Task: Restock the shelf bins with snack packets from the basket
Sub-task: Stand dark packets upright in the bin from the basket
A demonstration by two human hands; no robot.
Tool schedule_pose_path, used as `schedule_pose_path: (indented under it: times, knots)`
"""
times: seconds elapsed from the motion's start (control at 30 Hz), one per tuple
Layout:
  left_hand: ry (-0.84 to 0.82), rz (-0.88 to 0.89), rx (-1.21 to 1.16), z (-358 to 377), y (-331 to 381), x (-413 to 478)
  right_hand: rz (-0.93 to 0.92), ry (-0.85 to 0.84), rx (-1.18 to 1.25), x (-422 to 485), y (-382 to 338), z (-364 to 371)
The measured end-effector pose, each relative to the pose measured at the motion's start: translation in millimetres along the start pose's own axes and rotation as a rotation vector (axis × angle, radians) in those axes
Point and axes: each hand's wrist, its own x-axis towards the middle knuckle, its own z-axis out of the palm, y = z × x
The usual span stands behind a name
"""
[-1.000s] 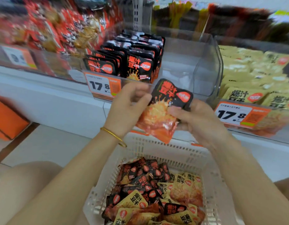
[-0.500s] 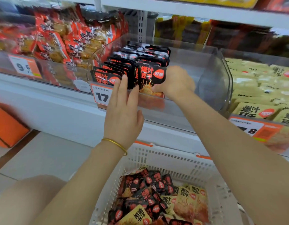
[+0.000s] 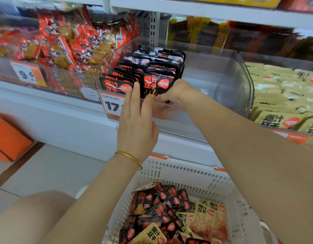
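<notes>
A clear shelf bin (image 3: 229, 81) holds rows of upright black snack packets on its left side. My right hand (image 3: 175, 93) reaches over the bin's front wall and grips the front black packet (image 3: 156, 85) at its lower edge, standing it at the head of the right row. My left hand (image 3: 137, 118), fingers straight, rests against the outside of the bin's front wall by the price tag (image 3: 112, 105). Below, the white basket (image 3: 190, 173) holds several black and yellow packets (image 3: 171, 208).
A bin of red packets (image 3: 67, 48) sits to the left and a bin of yellow packets (image 3: 282, 95) to the right. The right half of the black-packet bin has no packets. An orange box (image 3: 8, 140) stands on the floor at left.
One second ago both hands held the black packet above the basket. My right hand has carried it into the bin and lowered it to the front of the row; my left hand moved to the bin's front.
</notes>
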Motion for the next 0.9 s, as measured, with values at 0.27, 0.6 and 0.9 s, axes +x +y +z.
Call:
schedule_pose_path:
  times: [0.27, 0.6, 0.9]
  knots:
    - [0.043, 0.062, -0.038, -18.1, 10.6, -15.0, -0.219, 0.310, 0.312, -57.0, 12.7, -25.5]
    - [-0.713, 0.108, 0.153, 11.4, 16.2, -74.5, 0.064, -0.320, -0.008, -99.8, 206.8, 155.9]
    - [-0.851, 0.156, 0.224, 39.7, 26.6, -73.6, 0.139, -0.583, -0.082, -123.1, 270.2, 255.5]
